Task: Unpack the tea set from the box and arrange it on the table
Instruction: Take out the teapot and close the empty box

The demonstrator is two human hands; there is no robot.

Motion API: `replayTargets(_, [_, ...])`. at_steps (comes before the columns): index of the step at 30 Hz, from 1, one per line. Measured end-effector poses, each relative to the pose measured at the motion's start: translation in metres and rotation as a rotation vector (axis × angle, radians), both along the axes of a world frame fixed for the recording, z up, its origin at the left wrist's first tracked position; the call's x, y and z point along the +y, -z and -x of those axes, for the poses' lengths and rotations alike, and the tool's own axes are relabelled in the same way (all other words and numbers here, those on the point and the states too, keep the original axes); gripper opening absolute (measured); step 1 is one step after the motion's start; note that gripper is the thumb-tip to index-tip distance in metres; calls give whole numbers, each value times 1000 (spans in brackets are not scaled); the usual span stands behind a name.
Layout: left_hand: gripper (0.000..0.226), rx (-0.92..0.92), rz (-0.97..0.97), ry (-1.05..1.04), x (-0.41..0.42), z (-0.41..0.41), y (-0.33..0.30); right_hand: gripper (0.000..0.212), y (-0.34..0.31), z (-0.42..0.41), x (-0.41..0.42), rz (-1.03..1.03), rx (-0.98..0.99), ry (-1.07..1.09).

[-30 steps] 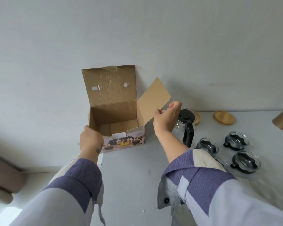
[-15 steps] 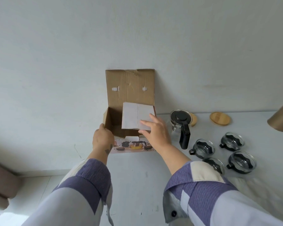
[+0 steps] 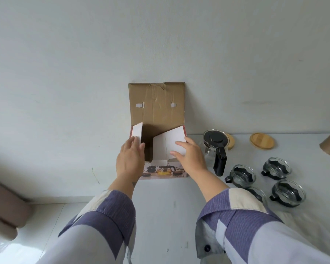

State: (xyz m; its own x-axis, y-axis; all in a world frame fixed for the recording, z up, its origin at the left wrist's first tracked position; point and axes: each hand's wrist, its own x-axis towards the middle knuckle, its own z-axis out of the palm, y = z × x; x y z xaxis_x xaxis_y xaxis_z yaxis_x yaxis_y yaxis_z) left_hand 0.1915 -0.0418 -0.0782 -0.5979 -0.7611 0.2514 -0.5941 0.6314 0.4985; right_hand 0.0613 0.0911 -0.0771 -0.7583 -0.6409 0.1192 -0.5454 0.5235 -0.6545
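Box (image 3: 156, 111) stood at table (image 3: 160, 216) edge by wall, rear lid upright | left hand (image 3: 130, 159) flat, pressing left flap (image 3: 137, 134) | right hand (image 3: 191, 157) flat on right flap (image 3: 170, 143) | teapot (image 3: 215, 149) and glass cups (image 3: 241, 175) stood right of box

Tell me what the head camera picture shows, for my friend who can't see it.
Two hands, the left hand and right hand, fold the side flaps of an open cardboard box inward on a white table. To its right stand a glass teapot, four glass cups and wooden lids.
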Motion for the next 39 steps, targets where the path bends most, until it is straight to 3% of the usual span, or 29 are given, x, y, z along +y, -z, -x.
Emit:
replayTargets(5, [49, -178, -10, 26, -8, 5, 19, 38, -11, 22, -18, 46, -5, 76])
replayTargets(10, [54, -197, 70, 11, -5, 5, 24, 55, -40, 55, -57, 190, -362, 172])
replayTargets(17, [54, -186, 80, -17, -5, 7, 28, 64, -55, 79, -85, 326, -565, 227])
replayTargets(21, [53, -184, 84, -14, -5, 7, 26, 62, -61, 80, -85, 383, -490, 265])
replayTargets(27, [51, -197, 60, 13, -3, 6, 20, 50, -69, 57, -60, 549, -166, 169])
replayTargets(30, [51, -137, -11, 26, -3, 6, 15, 41, -56, 42, -42, 494, 52, 105])
replayTargets(34, [58, 95, -197, -1, -2, -6, 3, 44, -41, 26, -20, 285, 277, 106])
replayTargets(39, [65, 207, -110, -37, 4, -20, -18, 51, -33, 13, 0, 183, 149, 53])
